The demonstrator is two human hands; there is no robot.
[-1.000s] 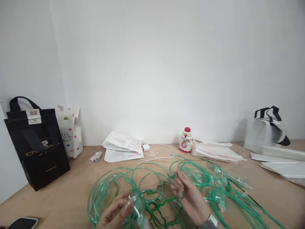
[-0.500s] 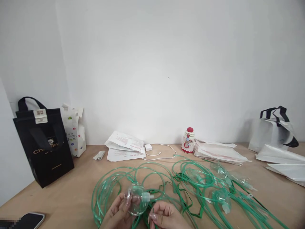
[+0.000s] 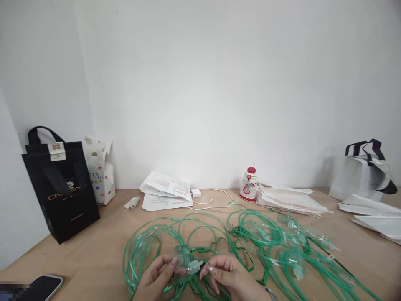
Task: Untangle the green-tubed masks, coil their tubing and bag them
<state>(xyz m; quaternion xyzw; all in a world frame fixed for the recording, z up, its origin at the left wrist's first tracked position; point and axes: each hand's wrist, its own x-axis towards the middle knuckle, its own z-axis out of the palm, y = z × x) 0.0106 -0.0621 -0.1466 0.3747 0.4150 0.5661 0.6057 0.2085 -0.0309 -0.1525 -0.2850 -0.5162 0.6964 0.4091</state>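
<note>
Right side changed most: a second ago my right fingers (image 3: 218,274) were farther out over the coils with a green strap; now they're low, just beside the nozzle (image 3: 195,266) of the mask (image 3: 184,271). That strap (image 3: 249,260) now looks to be lying in the tangle on the right. Upshot, as I read it: both hands are at one mask, so the work has narrowed to its nozzle end.

Left fingers (image 3: 168,271) are pinching the mask by its left side. Right ones are curled, thumb near fingertips; can't tell if they grip anything, maybe a bit of the dark green beside the nozzle.

Mask is between my hands, low centre, in front of the left tubes (image 3: 128,251), above the table (image 3: 103,259). Clear, thin, faint green tint, shiny; whitish nozzle points right, tipped slightly up. Lower part is hard to make out against the tubes. Probably soft, would dent under a hard pinch.
</note>
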